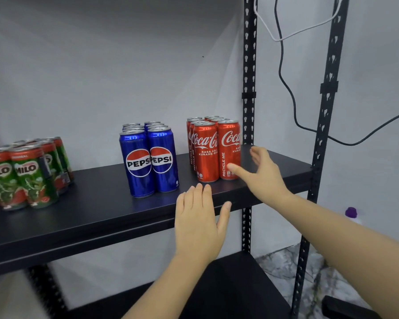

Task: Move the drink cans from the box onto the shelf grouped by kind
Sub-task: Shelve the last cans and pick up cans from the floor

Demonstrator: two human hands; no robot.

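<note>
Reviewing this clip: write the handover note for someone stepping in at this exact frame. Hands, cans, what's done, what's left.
Left hand: open, flat, empty, at the front edge of the shelf.
Right hand: open, empty, thumb at the front right Coca-Cola can.
Cans: Milo cans left, Pepsi cans middle, Coca-Cola cans right, all upright in separate blocks.
Done: three kinds grouped.
Left: the box is out of view, so check it for remaining cans.
</note>
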